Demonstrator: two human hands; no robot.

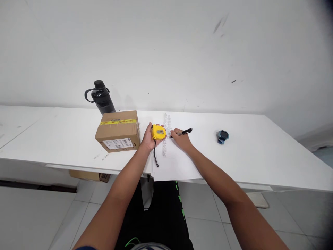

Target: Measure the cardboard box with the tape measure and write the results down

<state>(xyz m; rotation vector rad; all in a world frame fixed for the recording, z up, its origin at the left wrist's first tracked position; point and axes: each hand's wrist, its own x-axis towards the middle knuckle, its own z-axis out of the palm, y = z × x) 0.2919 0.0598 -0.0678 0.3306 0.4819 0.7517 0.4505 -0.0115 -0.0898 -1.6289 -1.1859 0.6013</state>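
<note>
1. Two grips: the left hand (148,139) cradles a yellow tape measure (158,132) in a cupped hold.
2. Just right of it, the right hand (182,140) pinches a pen (186,131) over paper (177,168).
3. Left of both, a cardboard box (119,130).

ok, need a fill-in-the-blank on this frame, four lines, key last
1. The left hand holds a yellow ____.
2. The right hand grips a dark ____.
3. The black bottle is partly hidden by the cardboard ____.
4. Under the right hand lies white ____.

Missing: tape measure; pen; box; paper.
</note>
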